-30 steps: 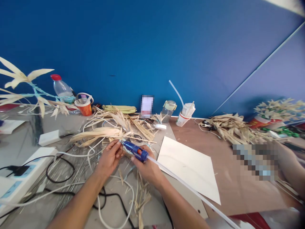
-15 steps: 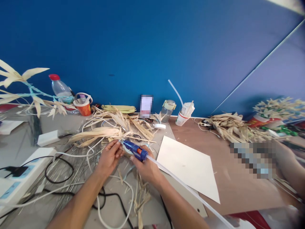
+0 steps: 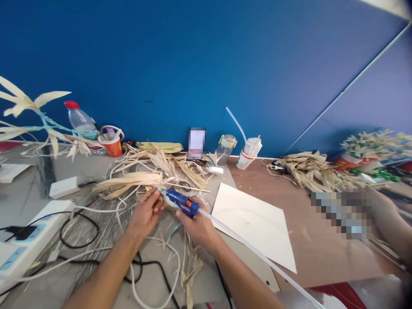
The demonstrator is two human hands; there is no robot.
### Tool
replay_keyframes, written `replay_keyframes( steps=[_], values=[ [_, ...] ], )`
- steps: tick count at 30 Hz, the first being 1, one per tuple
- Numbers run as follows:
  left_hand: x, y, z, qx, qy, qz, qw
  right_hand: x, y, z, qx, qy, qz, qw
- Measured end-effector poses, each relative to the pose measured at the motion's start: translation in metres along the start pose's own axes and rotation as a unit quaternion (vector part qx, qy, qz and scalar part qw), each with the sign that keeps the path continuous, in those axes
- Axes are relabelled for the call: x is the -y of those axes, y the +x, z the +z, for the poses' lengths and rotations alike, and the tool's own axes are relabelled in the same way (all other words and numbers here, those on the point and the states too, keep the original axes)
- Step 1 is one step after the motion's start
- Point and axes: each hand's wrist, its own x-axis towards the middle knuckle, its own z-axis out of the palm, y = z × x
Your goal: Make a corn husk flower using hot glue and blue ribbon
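Observation:
My right hand (image 3: 197, 225) is closed round a blue glue gun (image 3: 182, 201) with a long clear glue stick (image 3: 257, 254) trailing back toward the lower right. The gun's nozzle points left at the fingertips of my left hand (image 3: 146, 210). That hand pinches a small pale husk piece, too small to make out well, at the edge of a pile of dried corn husks (image 3: 151, 171). Both hands hover low over the grey table (image 3: 32, 180).
A white power strip (image 3: 22, 246) with black and white cables (image 3: 80, 231) lies at the left. A white sheet (image 3: 254, 223) rests right of my hands. A bottle (image 3: 79, 120), orange cup (image 3: 112, 146), jar (image 3: 227, 148) and paper cup (image 3: 247, 156) line the blue wall. Another person's arm (image 3: 391, 227) is at the right.
Both hands stay where they were, with the glue gun's nozzle still at the left fingertips. The view has shifted slightly.

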Motion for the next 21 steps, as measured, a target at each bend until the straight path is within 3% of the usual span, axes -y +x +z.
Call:
replay_keyframes(
  steps=[12, 17, 21],
  values=[
    [0.0, 0.001, -0.003, 0.004, -0.007, 0.004, 1.0, 0.001, -0.001, 0.0, 0.012, -0.015, -0.02, 1.0],
    [0.001, 0.002, -0.005, 0.007, -0.019, -0.004, 1.0, -0.005, 0.002, -0.009, 0.009, 0.092, 0.058, 0.994],
    [0.002, 0.004, -0.008, 0.013, -0.028, -0.012, 0.999, -0.006, 0.007, -0.022, 0.035, 0.236, 0.13, 0.963]
  ],
)
